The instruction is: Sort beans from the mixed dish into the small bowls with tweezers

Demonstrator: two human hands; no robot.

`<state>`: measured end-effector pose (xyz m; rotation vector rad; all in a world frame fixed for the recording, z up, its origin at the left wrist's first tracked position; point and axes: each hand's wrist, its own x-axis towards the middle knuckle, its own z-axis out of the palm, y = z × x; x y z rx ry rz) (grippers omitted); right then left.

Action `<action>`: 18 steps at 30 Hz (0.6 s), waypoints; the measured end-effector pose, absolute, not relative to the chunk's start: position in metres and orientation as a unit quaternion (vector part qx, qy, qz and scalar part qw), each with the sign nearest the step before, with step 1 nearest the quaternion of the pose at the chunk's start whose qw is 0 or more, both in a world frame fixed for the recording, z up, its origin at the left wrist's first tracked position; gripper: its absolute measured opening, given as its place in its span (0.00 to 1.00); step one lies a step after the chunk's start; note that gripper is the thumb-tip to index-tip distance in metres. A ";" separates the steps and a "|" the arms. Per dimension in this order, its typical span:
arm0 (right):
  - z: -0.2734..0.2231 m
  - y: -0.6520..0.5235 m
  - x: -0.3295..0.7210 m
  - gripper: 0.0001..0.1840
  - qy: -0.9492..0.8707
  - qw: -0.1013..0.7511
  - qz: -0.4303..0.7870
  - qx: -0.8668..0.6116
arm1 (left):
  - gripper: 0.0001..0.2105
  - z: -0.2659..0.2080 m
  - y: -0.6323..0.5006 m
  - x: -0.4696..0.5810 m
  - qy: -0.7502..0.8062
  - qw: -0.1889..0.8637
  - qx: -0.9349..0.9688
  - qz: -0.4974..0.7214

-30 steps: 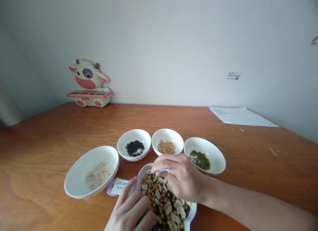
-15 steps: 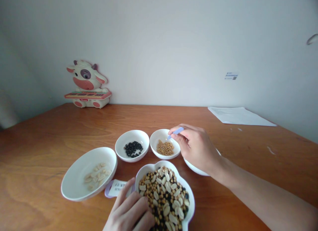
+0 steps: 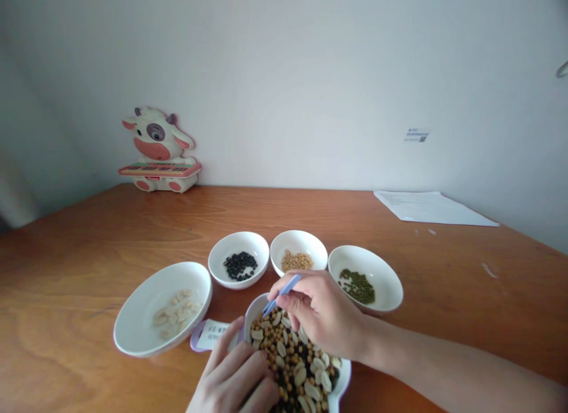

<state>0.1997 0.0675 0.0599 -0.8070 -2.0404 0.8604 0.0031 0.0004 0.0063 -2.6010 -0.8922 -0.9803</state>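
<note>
My right hand [image 3: 322, 312] pinches a pair of light-blue tweezers [image 3: 285, 289]. The tips point down at the beans along the far left edge of a white flower-shaped bowl [image 3: 345, 384]. Whether anything sits between the tips is too small to tell. Yellow soybeans, black beans and pale peanut halves [image 3: 300, 375] lie mixed in this bowl, partly covered by my hands. At the near left side my left hand [image 3: 239, 374] is closed over the bowl's rim, its fingers curled. Beside its index finger the bowl's lilac handle [image 3: 195, 336] bears a white label [image 3: 210, 335].
Around the mixed bowl stand a large white bowl [image 3: 128, 318] of peanut halves and small bowls of black beans [image 3: 239, 265], soybeans [image 3: 296, 260] and green mung beans [image 3: 358, 286]. Farther back are a cow toy keyboard [image 3: 160, 152] and papers [image 3: 432, 207] on the wooden table [image 3: 444, 271].
My right hand with the tweezers has moved from the soybean bowl towards me, over the mixed bowl. The mung bean bowl has come into full view. My left hand stays at the rim.
</note>
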 end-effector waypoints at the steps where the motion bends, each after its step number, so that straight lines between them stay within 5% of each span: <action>1: 0.058 0.066 0.198 0.12 -0.798 0.379 0.346 -0.315 | 0.18 0.007 0.001 0.004 -0.303 0.112 -0.885 -0.336; 18: 0.056 0.066 0.196 0.11 -0.842 0.369 0.312 -0.239 | 0.21 0.008 0.000 0.004 -0.307 0.103 -0.880 -0.348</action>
